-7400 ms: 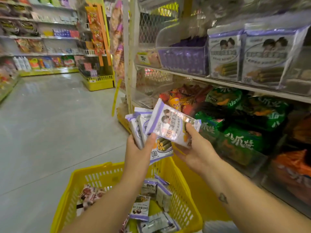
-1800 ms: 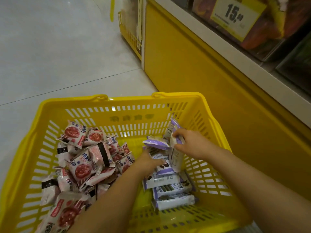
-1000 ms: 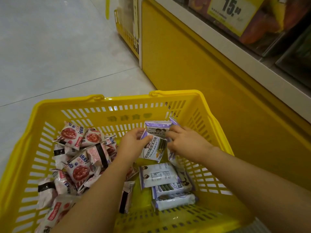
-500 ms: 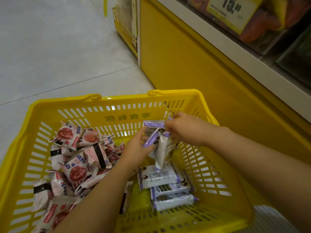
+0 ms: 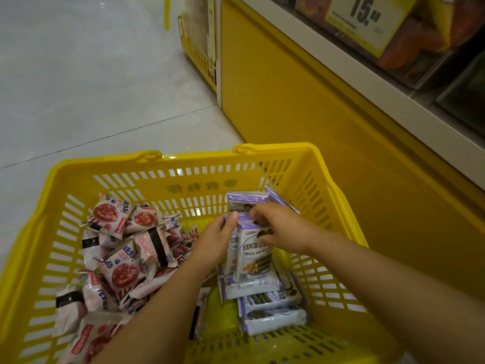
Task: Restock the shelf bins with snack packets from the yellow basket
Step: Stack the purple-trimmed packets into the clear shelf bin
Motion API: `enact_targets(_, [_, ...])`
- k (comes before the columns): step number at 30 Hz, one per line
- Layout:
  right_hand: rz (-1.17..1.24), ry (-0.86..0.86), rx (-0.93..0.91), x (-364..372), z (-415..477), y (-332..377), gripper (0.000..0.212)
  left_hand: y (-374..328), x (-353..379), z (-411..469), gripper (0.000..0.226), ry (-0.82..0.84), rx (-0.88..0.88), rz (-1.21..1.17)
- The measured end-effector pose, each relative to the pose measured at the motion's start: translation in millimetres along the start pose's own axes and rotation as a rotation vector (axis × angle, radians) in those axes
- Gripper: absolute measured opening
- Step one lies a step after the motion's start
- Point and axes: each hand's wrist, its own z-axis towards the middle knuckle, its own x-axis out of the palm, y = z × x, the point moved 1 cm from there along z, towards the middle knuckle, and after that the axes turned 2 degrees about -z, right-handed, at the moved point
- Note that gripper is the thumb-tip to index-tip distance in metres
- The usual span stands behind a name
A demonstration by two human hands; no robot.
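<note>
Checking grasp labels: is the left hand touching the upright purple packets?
Touching. Head view: the left hand grips the upright purple packets along their left edge.

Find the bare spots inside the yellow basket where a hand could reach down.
Bare floor shows at the back, between the pink packets and the far wall of the basket, and in a narrow strip between that pile and the purple stack. The left half is crowded; on the right the left hand and right hand grip upright purple packets.
</note>
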Motion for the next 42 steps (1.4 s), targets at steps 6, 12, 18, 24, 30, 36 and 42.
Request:
enact_targets(6, [0.137, -0.063, 0.132, 8, 4, -1, 0.052, 10, 15, -8, 0.055, 0.259, -0.024, -0.051])
enact_targets(12, [-0.070, -0.296, 0.153, -4, 17, -9, 0.053, 22, -5, 0, 0.061, -0.031, -0.028, -0.098])
enact_targets(18, [-0.442, -0.321, 0.143, 13, 38, -7, 0.050, 28, -29, -2, 0.058, -0.197, -0.053, -0.066])
enact_targets(24, [-0.595, -0.379, 0.174, 26, 34, -11, 0.046, 23, -22, -1, 0.046, -0.212, -0.034, -0.088])
enact_targets(30, [-0.332, -0.358, 0.324, 30, 24, -19, 0.056, 26, -18, 3, 0.056, -0.179, -0.018, -0.107])
enact_targets(36, [-0.264, -0.372, 0.332, 39, 25, -16, 0.095, 28, -16, 1, 0.052, -0.175, -0.011, -0.133])
enact_targets(42, [-0.153, -0.247, 0.292, 39, 22, -13, 0.065, 21, -10, -3, 0.048, -0.162, 0.034, -0.104])
